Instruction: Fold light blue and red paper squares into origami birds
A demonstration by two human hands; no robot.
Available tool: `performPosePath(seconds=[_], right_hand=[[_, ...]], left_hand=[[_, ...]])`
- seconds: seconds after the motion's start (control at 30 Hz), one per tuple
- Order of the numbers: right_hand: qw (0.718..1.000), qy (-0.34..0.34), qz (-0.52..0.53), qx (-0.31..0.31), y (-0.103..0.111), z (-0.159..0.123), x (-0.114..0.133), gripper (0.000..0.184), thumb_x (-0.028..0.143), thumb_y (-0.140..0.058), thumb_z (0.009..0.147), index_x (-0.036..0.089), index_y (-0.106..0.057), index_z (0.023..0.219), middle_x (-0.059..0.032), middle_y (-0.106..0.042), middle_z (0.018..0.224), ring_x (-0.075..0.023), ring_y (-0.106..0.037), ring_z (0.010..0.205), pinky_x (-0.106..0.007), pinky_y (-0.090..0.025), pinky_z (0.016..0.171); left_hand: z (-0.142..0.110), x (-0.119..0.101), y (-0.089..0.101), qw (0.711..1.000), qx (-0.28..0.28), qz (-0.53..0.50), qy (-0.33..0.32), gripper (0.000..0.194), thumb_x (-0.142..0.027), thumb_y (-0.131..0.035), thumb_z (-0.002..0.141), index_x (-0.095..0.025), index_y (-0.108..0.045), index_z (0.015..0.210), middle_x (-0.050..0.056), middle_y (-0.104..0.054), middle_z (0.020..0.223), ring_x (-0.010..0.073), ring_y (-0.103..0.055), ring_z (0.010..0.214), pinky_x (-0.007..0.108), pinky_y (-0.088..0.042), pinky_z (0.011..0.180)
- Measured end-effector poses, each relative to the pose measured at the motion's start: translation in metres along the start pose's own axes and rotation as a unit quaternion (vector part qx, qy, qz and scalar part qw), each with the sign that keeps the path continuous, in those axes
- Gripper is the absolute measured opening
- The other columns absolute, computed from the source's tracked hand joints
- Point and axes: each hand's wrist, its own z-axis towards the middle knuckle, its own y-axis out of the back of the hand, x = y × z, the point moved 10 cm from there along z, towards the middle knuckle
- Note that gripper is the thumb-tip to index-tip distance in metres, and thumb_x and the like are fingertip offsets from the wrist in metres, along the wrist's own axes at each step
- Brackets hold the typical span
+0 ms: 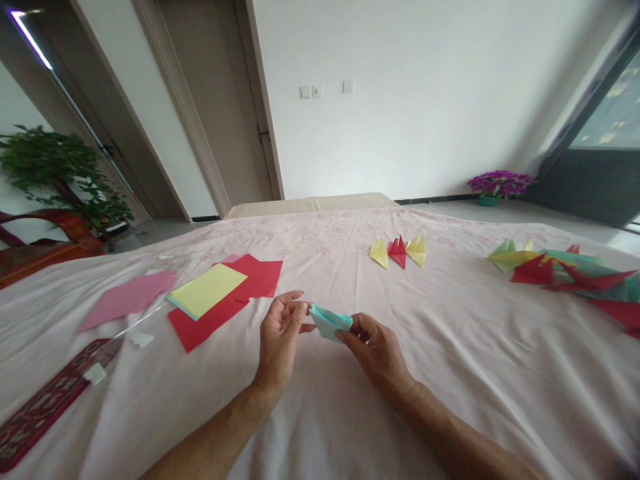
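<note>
Both of my hands hold a small folded piece of light teal paper [329,323] just above the pink bedsheet [450,360]. My left hand [280,337] pinches its left end with thumb and fingertips. My right hand [377,350] grips its right end, fingers curled around it. A stack of flat paper sheets lies to the left: a yellow sheet [207,290] on top of red sheets [250,283], with a pink sheet [127,299] further left.
Three small folded pieces, yellow and red [399,252], sit farther back on the bed. A pile of folded red, green and teal paper shapes [565,270] lies at the right. A dark red patterned strip [47,403] rests at the left edge. Potted plants stand on the floor.
</note>
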Motion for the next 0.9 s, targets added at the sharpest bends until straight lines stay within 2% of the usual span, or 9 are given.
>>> performPosePath(seconds=[0.07, 0.13, 0.23, 0.43, 0.53, 0.63, 0.73, 0.9], right_hand=[[0.996, -0.053, 0.069, -0.002, 0.0, 0.0, -0.01, 0.023, 0.034, -0.066, 0.077, 0.02, -0.053, 0.065, 0.0049, -0.048, 0.058, -0.0116, -0.042, 0.055, -0.023, -0.032, 0.051], [0.988, -0.082, 0.132, -0.012, 0.0, 0.0, -0.015, 0.028, 0.041, -0.068, 0.076, 0.02, -0.053, 0.065, 0.0048, -0.049, 0.057, -0.0112, -0.042, 0.054, -0.023, -0.032, 0.05], [0.975, -0.105, 0.197, -0.019, -0.002, -0.002, -0.016, 0.031, 0.045, -0.07, 0.074, 0.019, -0.055, 0.066, 0.0033, -0.055, 0.06, -0.0117, -0.047, 0.055, -0.023, -0.038, 0.052], [0.961, -0.111, 0.254, 0.0, -0.016, -0.008, -0.007, 0.037, 0.051, -0.075, 0.069, 0.018, -0.056, 0.067, 0.0029, -0.057, 0.058, -0.0117, -0.05, 0.053, -0.023, -0.041, 0.051], [0.958, -0.085, 0.274, 0.011, -0.021, -0.009, 0.0, 0.036, 0.049, -0.076, 0.07, 0.018, -0.058, 0.072, 0.0025, -0.058, 0.061, -0.012, -0.052, 0.056, -0.023, -0.042, 0.052], [0.962, -0.033, 0.269, -0.001, -0.013, -0.009, 0.008, 0.032, 0.045, -0.072, 0.077, 0.019, -0.06, 0.092, -0.0003, -0.063, 0.076, -0.0146, -0.057, 0.068, -0.025, -0.047, 0.059], [0.977, 0.021, 0.21, -0.013, 0.001, -0.009, 0.018, 0.028, 0.039, -0.061, 0.087, 0.023, -0.058, 0.11, -0.003, -0.064, 0.091, -0.0164, -0.059, 0.08, -0.029, -0.05, 0.069], [0.985, 0.122, 0.118, 0.016, 0.012, -0.008, 0.043, 0.024, 0.031, -0.054, 0.093, 0.024, -0.06, 0.114, -0.0052, -0.06, 0.099, -0.017, -0.059, 0.085, -0.031, -0.05, 0.073]], left_hand=[[-0.003, 0.01, -0.005, 0.999, 0.026, -0.009, 0.046, 0.045, -0.046, -0.061, 0.086, -0.018, -0.052, 0.12, 0.011, -0.064, 0.112, 0.0236, -0.063, 0.101, 0.03, -0.059, 0.065], [-0.01, 0.022, -0.018, 0.991, 0.082, -0.01, 0.103, 0.049, -0.045, -0.066, 0.083, -0.018, -0.054, 0.122, 0.013, -0.061, 0.121, 0.0262, -0.062, 0.106, 0.028, -0.058, 0.063], [-0.024, 0.039, -0.038, 0.974, 0.15, -0.025, 0.167, 0.044, -0.039, -0.071, 0.079, -0.017, -0.061, 0.116, 0.012, -0.064, 0.116, 0.0262, -0.062, 0.104, 0.025, -0.056, 0.061], [-0.032, 0.058, -0.044, 0.961, 0.106, -0.134, 0.218, 0.03, -0.036, -0.076, 0.076, -0.013, -0.069, 0.094, 0.006, -0.069, 0.085, 0.0147, -0.066, 0.076, 0.02, -0.055, 0.06], [-0.029, 0.06, -0.041, 0.95, 0.094, -0.194, 0.226, 0.029, -0.034, -0.078, 0.075, -0.012, -0.071, 0.092, 0.005, -0.071, 0.085, 0.011, -0.066, 0.071, 0.018, -0.056, 0.063], [-0.024, 0.064, -0.04, 0.931, 0.094, -0.244, 0.254, 0.028, -0.028, -0.082, 0.072, -0.012, -0.072, 0.092, 0.004, -0.073, 0.086, 0.0089, -0.067, 0.071, 0.014, -0.056, 0.064], [-0.021, 0.066, -0.042, 0.911, 0.114, -0.271, 0.289, 0.032, -0.025, -0.084, 0.069, -0.011, -0.072, 0.095, 0.005, -0.074, 0.086, 0.0105, -0.07, 0.074, 0.013, -0.057, 0.065], [-0.024, 0.066, -0.047, 0.9, 0.151, -0.264, 0.312, 0.034, -0.026, -0.083, 0.071, -0.011, -0.07, 0.099, 0.007, -0.075, 0.088, 0.0136, -0.072, 0.077, 0.015, -0.059, 0.064]])
